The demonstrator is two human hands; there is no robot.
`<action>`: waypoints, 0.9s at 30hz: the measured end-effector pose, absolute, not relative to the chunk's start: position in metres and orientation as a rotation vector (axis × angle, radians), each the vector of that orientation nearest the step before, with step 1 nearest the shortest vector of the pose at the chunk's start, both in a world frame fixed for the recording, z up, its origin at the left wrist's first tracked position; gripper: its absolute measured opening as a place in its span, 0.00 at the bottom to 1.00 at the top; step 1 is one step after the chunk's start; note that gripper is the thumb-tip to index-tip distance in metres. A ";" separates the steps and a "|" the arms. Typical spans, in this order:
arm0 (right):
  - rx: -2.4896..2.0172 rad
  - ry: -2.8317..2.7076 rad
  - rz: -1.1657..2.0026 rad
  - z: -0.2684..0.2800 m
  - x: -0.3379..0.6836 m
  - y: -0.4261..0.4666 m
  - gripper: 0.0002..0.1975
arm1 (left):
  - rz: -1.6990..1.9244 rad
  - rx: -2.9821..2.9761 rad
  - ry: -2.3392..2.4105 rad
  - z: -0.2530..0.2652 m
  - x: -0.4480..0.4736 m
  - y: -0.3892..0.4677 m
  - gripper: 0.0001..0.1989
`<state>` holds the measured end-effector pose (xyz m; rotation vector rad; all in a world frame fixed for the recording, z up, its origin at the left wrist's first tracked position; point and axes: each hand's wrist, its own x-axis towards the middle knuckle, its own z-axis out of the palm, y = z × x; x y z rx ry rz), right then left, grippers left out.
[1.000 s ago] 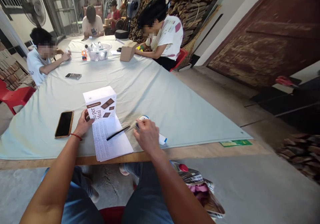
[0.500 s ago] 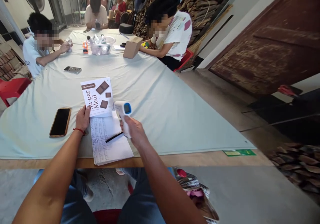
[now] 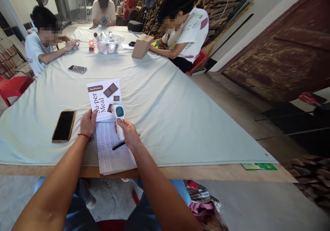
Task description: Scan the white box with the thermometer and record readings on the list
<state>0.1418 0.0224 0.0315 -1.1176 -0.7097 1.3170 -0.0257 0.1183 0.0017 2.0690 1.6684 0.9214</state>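
Note:
In my right hand (image 3: 129, 132) is a white infrared thermometer (image 3: 119, 121) with a blue-rimmed screen facing me, its head over the lower right of a printed box (image 3: 105, 90). That white box reads "Su-per Meal" and has brown squares on it. My left hand (image 3: 88, 122), with a red cord at the wrist, grips the box's lower left edge. Below the box lies an open notebook (image 3: 110, 162) covered in handwriting. A black pen (image 3: 118, 146) rests across it, partly hidden by my right hand. Left of my left hand is a phone (image 3: 63, 126) in a brown case.
Farther up the cloth-covered table (image 3: 193, 131) are a second phone (image 3: 77, 69), a clear basin (image 3: 108, 47) of bottles, an orange box (image 3: 91, 45) and a cardboard box (image 3: 141, 47). Several people sit around it. A green card (image 3: 259, 166) lies at the front edge.
My right hand has moved the thermometer left, from beside the printed box to over its lower right part, and its screen now faces me more. The whole view has shifted slightly.

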 end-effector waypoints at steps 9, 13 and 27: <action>-1.114 -0.723 1.301 0.030 0.140 0.022 0.28 | 0.921 2.079 1.662 0.002 -0.026 0.118 0.22; -1.090 -0.732 1.315 0.035 0.136 0.022 0.27 | 0.922 2.083 1.649 0.003 -0.027 0.118 0.22; -1.193 -0.681 1.051 0.066 0.163 -0.065 0.22 | 0.974 2.103 1.610 0.001 -0.032 0.126 0.21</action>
